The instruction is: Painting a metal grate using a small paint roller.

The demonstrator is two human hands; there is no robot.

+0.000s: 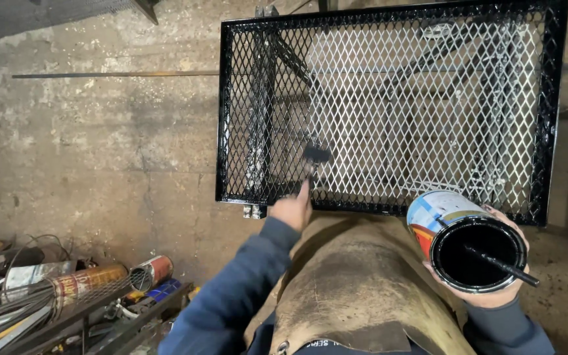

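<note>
Brushing black mesh frame [389, 105], left grip [292, 212] grasping paintbrush [313, 160], right grip [494, 289] grasping round paint can [458, 233], colourful label.

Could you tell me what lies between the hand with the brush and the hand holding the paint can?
In the head view, between the left hand and the right hand gripping the paint can lies a worn leather apron, below the mesh rack's near edge.

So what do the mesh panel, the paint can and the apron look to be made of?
The mesh panel looks like expanded metal in a metal frame, coated in glossy, wet-looking black paint. The paint can, held in the right hand, seems to be thin sheet metal with a coloured label and black paint inside. The apron looks like worn, stained leather, tan and matte. The left hand holds a brush.
</note>
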